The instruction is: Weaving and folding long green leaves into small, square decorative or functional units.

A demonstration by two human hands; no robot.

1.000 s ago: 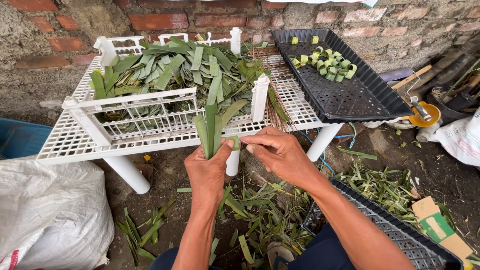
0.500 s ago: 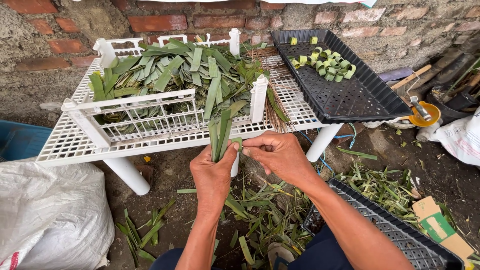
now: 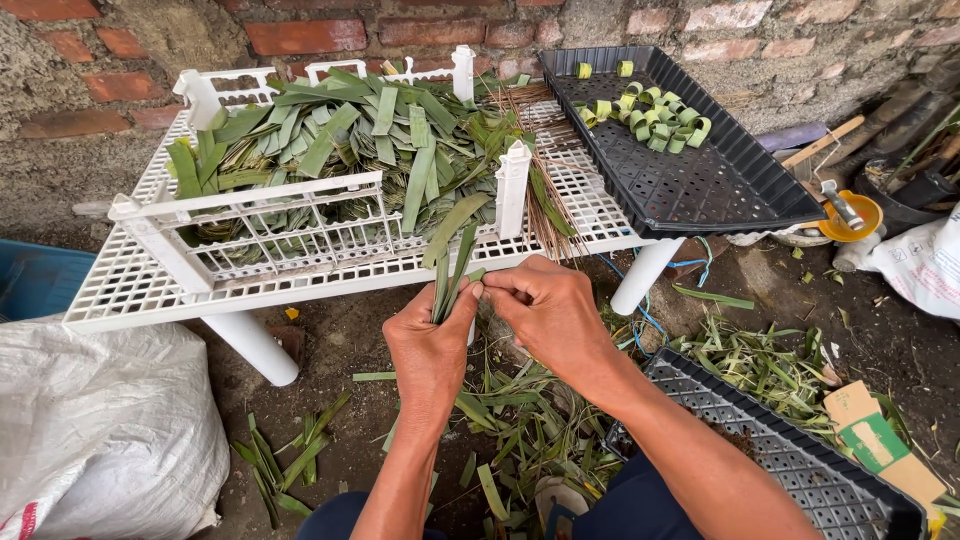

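My left hand grips a small bunch of long green leaf strips that stand upright from my fist. My right hand pinches the same strips at their lower end, fingertips touching the left hand. Both hands sit just in front of a white plastic lattice rack. On the rack lies a big pile of cut green leaves and a bundle of thin brown sticks.
A black perforated tray at the back right holds several small rolled leaf rings. Another black tray lies low at the right. Leaf scraps litter the ground. A white sack sits left, against a brick wall.
The bunch of leaf strips has been drawn closer to me and gathered tighter; my right hand has slid up against the left hand. The view has shifted slightly.
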